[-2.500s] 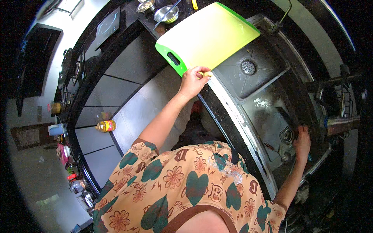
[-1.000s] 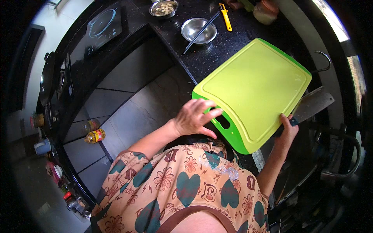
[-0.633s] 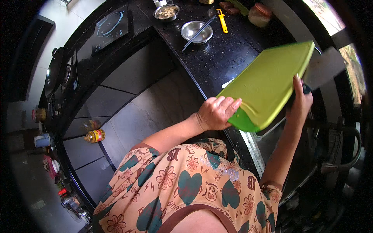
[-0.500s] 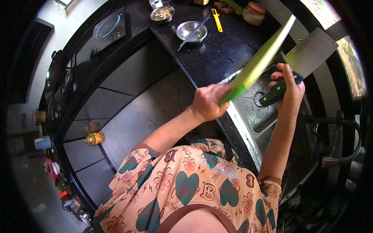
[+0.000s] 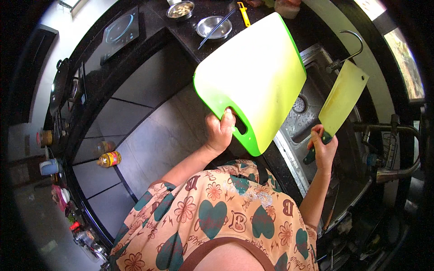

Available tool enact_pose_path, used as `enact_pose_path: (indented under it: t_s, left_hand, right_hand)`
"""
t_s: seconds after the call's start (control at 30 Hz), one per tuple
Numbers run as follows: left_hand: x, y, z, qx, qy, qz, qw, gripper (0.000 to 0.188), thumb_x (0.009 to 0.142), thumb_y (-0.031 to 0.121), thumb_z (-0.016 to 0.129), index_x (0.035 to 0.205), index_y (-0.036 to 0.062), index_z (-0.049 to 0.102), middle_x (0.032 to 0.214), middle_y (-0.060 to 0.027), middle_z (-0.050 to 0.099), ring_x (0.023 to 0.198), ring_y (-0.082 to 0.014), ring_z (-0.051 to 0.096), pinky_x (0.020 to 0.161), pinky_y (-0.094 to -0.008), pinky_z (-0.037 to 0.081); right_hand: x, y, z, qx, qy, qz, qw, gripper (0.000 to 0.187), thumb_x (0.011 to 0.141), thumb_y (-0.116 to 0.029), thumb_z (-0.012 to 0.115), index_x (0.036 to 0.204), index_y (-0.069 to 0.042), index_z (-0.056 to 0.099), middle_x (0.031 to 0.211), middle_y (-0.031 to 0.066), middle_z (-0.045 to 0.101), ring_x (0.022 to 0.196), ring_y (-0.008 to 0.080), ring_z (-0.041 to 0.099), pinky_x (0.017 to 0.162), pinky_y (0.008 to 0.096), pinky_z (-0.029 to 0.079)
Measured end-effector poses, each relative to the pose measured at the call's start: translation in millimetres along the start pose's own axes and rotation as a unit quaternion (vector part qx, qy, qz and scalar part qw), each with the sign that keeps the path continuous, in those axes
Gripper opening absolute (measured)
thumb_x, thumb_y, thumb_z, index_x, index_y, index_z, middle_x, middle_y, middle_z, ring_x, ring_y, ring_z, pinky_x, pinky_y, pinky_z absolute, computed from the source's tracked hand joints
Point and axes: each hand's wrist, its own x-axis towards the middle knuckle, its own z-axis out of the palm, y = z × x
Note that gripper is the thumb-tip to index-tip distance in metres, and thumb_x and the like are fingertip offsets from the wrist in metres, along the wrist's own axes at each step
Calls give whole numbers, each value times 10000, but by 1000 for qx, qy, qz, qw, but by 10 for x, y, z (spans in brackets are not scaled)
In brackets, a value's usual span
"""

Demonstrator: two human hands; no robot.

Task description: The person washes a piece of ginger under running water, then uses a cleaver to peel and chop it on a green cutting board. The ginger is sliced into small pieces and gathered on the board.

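Note:
My left hand (image 5: 220, 133) grips the handle slot of a green-rimmed cutting board (image 5: 255, 79), holding it up with its pale face toward me, above the counter edge and the sink. My right hand (image 5: 323, 149) is closed on the green handle of a cleaver (image 5: 342, 98), whose broad blade points up over the steel sink (image 5: 312, 113).
On the black counter (image 5: 190, 31) beyond stand a steel bowl with a utensil (image 5: 214, 27), a small bowl of food (image 5: 180, 9), an orange peeler (image 5: 244, 13) and an induction hob (image 5: 119, 30). A tap (image 5: 398, 149) is at the right. Bottles (image 5: 108, 158) stand on the grey tiled floor.
The board has swung from edge-on to face-on toward me, still in my left hand. My right hand has lowered the cleaver over the sink.

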Motion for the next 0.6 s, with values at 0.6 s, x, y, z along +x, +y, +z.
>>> enact_pose_path:
  t_s: [0.6]
  left_hand:
    - [316, -1038, -629, -113, 186, -281, 935, 165, 862, 195, 546, 766, 62, 557, 618, -29, 533, 462, -112, 450, 429, -266, 342]
  right_hand:
    - [-42, 244, 214, -312, 24, 6, 950, 231, 756, -159, 773, 835, -19, 609, 739, 99, 622, 660, 164, 575, 636, 310, 476]
